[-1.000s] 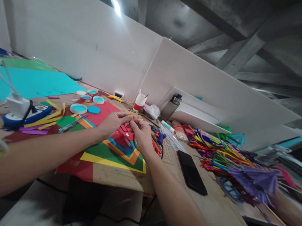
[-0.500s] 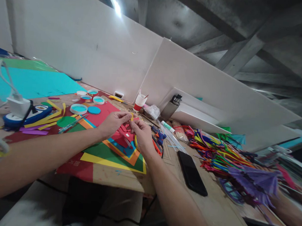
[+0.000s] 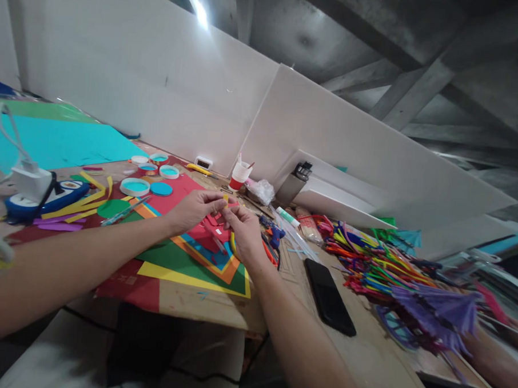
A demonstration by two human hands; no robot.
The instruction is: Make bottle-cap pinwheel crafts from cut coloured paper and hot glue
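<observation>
At the frame's centre, I see left hand (image 3: 194,212) and right hand (image 3: 244,230) pinching a yellow paper strip (image 3: 225,199), nearly upright between them.

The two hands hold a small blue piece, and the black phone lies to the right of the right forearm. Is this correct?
Not the colour: the head view shows that the small piece held is yellow, not blue. The black phone does lie there.
</observation>
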